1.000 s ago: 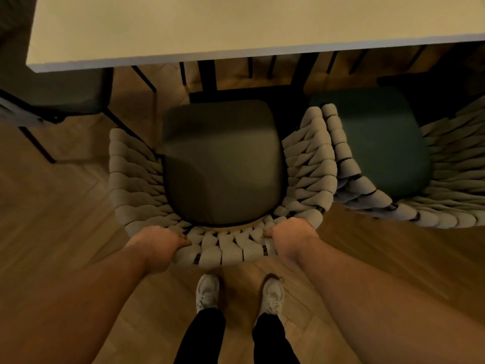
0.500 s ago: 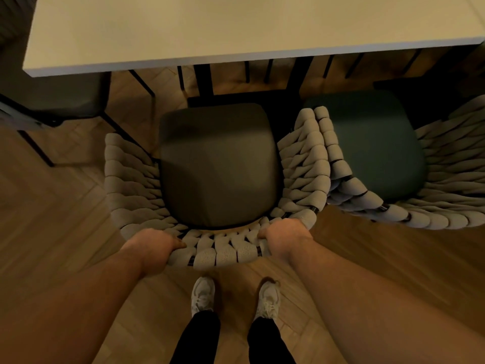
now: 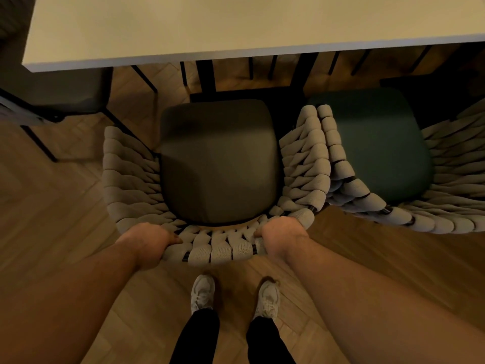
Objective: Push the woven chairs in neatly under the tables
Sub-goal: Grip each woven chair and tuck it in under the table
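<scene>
both hands — left hand (image 3: 149, 244), right hand (image 3: 280, 236) — were clamped on the woven chair (image 3: 223, 249) back, spaced wide, likely to push it straight under the table (image 3: 183, 30).

Legible text, labels, brands, numbers, signs: none. No readable marking shows on any surface in view.
</scene>
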Motion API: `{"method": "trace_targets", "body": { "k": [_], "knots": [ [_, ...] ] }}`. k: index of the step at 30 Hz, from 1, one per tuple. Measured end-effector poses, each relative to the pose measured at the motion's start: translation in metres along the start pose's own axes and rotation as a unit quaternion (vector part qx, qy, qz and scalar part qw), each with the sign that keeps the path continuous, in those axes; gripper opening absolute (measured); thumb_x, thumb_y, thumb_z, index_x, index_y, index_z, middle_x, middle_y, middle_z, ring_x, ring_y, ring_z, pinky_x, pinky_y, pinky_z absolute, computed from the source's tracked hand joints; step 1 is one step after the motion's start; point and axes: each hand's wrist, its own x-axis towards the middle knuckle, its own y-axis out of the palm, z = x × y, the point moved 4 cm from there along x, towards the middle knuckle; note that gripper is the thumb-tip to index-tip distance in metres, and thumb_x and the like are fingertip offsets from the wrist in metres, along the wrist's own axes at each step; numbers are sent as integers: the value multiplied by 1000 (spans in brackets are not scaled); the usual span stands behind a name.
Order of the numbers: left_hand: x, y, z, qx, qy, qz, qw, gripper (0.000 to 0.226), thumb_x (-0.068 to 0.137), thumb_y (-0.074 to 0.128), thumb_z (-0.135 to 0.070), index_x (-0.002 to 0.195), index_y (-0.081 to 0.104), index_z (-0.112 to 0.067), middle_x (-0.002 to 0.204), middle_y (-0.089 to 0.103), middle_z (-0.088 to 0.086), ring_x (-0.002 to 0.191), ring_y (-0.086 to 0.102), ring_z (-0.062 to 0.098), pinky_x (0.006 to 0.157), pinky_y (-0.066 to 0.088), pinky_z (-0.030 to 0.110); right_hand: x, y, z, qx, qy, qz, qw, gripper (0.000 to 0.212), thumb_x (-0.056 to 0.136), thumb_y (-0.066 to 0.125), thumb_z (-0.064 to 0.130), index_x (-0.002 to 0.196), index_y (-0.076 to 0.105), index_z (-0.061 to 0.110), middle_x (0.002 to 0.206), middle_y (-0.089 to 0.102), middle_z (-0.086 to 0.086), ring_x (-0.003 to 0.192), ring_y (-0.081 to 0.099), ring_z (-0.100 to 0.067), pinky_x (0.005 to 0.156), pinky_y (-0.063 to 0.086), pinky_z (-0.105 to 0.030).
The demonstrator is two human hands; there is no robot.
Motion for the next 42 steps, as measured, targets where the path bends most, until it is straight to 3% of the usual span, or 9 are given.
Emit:
{"method": "trace_targets", "body": {
  "k": [8, 11, 15, 19, 22, 26, 32, 37, 42],
  "knots": [
    [-5, -4, -12, 34, -42, 12, 998, 66, 105, 51, -11, 161, 37, -44, 156, 52, -6, 138, 54, 19, 109, 48, 37, -13, -8, 0, 6, 1, -25, 1000, 44, 97, 64, 20, 140, 64, 31, 125, 67, -4, 117, 65, -27, 99, 56, -45],
    [-10, -6, -18, 16, -65, 30, 997, 60, 102, 56, -11, 155, 46, -37, 148, 57, -3, 129, 58, 20, 103, 51, 35, -21, -13, 0, 17, -6, -11, 1000, 37, 96, 64, 26, 132, 64, 29, 116, 67, -1, 109, 65, -25, 96, 57, -44],
    [-32, -21, -26, -66, -90, 43, 993, 57, 98, 59, -15, 152, 52, -32, 138, 63, -1, 124, 60, 20, 104, 53, 37, -40, -33, 2, 61, -17, 36, 997, 44, 97, 65, 38, 140, 64, 29, 120, 68, 1, 110, 64, -21, 92, 56, -37],
    [-71, -41, -25, -153, -132, -22, 979, 57, 101, 60, -26, 155, 47, -36, 142, 62, -3, 130, 57, 18, 106, 50, 36, -65, -68, 4, 99, -24, -10, 995, 53, 99, 68, 38, 150, 58, 30, 132, 67, 3, 118, 63, -18, 100, 57, -39],
    [-106, -49, -18, -206, -178, -81, 959, 67, 101, 59, -30, 163, 35, -36, 163, 47, -1, 147, 47, 21, 115, 45, 36, -80, -95, 12, 97, -21, -69, 993, 59, 101, 68, 39, 157, 50, 31, 145, 63, 2, 132, 60, -21, 106, 55, -41],
    [-154, -57, -1, -229, -220, -141, 938, 76, 97, 64, -30, 165, 31, -37, 165, 43, 0, 148, 45, 23, 113, 45, 36, -89, -129, 33, 90, -27, -127, 987, 66, 100, 67, 45, 161, 44, 34, 149, 61, 1, 136, 58, -23, 113, 50, -46],
    [-210, -51, 68, -224, -250, -187, 923, 87, 91, 69, -33, 167, 28, -30, 168, 39, 0, 150, 40, 23, 121, 37, 36, -87, -185, 99, 47, -54, -187, 980, 74, 99, 65, 44, 166, 34, 35, 158, 55, 1, 147, 50, -24, 130, 23, -55],
    [-244, -29, 160, -235, -262, -215, 911, 90, 87, 71, -30, 167, 29, -24, 168, 39, 4, 153, 36, 25, 122, 35, 35, -60, -235, 183, 38, -61, -216, 974, 79, 98, 67, 47, 167, 31, 34, 166, 47, 2, 151, 45, -24, 130, 20, -57],
    [-275, 0, 262, -239, -256, -211, 912, 98, 84, 75, -30, 168, 25, -25, 170, 35, 2, 156, 31, 25, 123, 30, 35, -26, -267, 274, 77, -54, -220, 971, 72, 95, 68, 52, 159, 41, 34, 153, 57, 1, 141, 53, -27, 127, 25, -60]
  ]
}}
